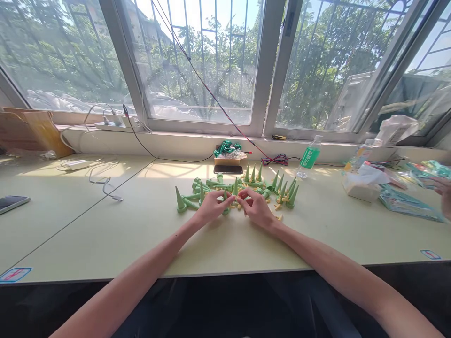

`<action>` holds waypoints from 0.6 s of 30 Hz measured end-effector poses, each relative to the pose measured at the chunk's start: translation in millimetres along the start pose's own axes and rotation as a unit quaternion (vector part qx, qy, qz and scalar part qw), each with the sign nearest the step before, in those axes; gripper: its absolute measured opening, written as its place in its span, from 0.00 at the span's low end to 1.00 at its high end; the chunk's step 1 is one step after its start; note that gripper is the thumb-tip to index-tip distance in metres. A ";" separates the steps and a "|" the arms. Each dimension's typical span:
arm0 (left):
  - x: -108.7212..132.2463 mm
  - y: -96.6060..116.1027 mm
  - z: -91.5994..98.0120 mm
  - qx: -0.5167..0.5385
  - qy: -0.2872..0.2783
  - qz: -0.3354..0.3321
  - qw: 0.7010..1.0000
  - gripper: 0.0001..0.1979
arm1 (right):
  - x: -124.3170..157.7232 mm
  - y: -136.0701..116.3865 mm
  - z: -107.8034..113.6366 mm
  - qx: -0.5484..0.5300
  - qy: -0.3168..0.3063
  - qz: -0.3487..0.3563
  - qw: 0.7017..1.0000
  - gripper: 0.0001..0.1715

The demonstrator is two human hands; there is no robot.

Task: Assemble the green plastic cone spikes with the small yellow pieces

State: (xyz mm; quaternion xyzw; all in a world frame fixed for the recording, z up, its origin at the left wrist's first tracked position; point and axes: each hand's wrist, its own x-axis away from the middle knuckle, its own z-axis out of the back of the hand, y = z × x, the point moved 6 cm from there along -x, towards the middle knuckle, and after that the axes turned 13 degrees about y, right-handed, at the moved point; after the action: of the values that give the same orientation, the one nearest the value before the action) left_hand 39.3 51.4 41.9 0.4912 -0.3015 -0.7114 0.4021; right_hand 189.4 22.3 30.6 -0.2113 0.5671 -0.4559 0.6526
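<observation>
My left hand (pixel 212 206) is closed, its thumb and fingers pinching the base of a green plastic spike (pixel 235 187) that points upward. Fingertips of my right hand (pixel 257 206) meet the left ones at the same spot, pinched on what looks like a small yellow plastic piece, mostly hidden by the fingers. Around both hands lie more green parts: an upright cone (pixel 180 201) on the left, a group of cones (pixel 291 197) on the right, and long green tubes (pixel 214 183) behind. Small yellow pieces (pixel 278 206) are scattered among them.
Behind the parts are a dark phone (pixel 228 169) and a small box (pixel 227 161) with green cords. To the right stand a bottle with a green label (pixel 309 158) and a tissue box (pixel 362 188). Another person's hand (pixel 444 195) is at the right edge. A cable (pixel 105 188) lies left.
</observation>
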 end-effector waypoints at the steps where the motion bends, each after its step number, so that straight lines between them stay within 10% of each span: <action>1: 0.0 0.4 0.0 0.006 -0.001 0.003 1.000 0.21 | 0.0 0.3 -0.3 0.000 -0.002 0.001 1.000 0.13; 18: -0.2 -2.7 -0.6 0.018 -0.001 0.027 0.999 0.20 | 0.9 2.6 -3.3 -0.032 -0.011 -0.001 0.999 0.13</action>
State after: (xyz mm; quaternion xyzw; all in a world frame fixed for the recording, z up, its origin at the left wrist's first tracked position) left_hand 39.1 52.9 39.6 0.4898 -0.3278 -0.6950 0.4120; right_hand 187.1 23.7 27.1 -0.2374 0.5736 -0.4358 0.6517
